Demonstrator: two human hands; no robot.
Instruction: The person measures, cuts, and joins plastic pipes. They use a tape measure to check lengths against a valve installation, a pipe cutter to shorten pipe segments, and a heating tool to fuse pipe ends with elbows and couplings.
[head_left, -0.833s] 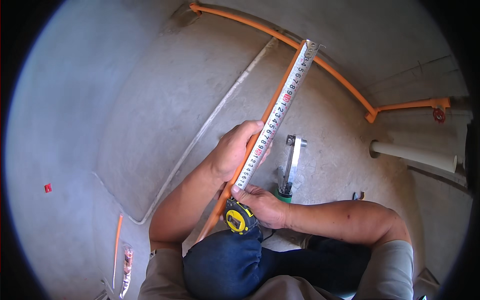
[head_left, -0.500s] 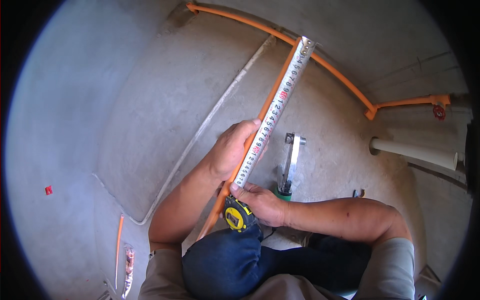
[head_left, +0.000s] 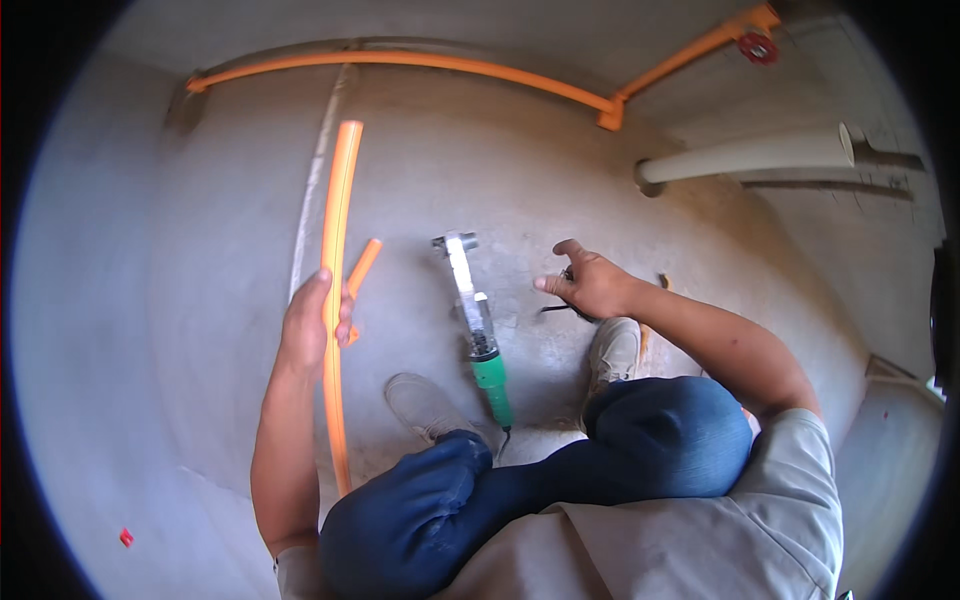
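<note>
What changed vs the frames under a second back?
The tape measure that lay along the long orange plastic pipe is gone from view. The right hand let go of its yellow case and now hovers open over the concrete floor. The left hand still grips the pipe. The green-handled power tool stays put.

The long pipe [head_left: 333,300] is bright orange, as is the short offcut [head_left: 362,268] and the wall piping [head_left: 420,64] with its red valve [head_left: 757,46]. The tool [head_left: 478,330] is silver and black with a green handle. The floor [head_left: 180,330] is plain grey; the trousers [head_left: 560,480] are dark blue.
</note>
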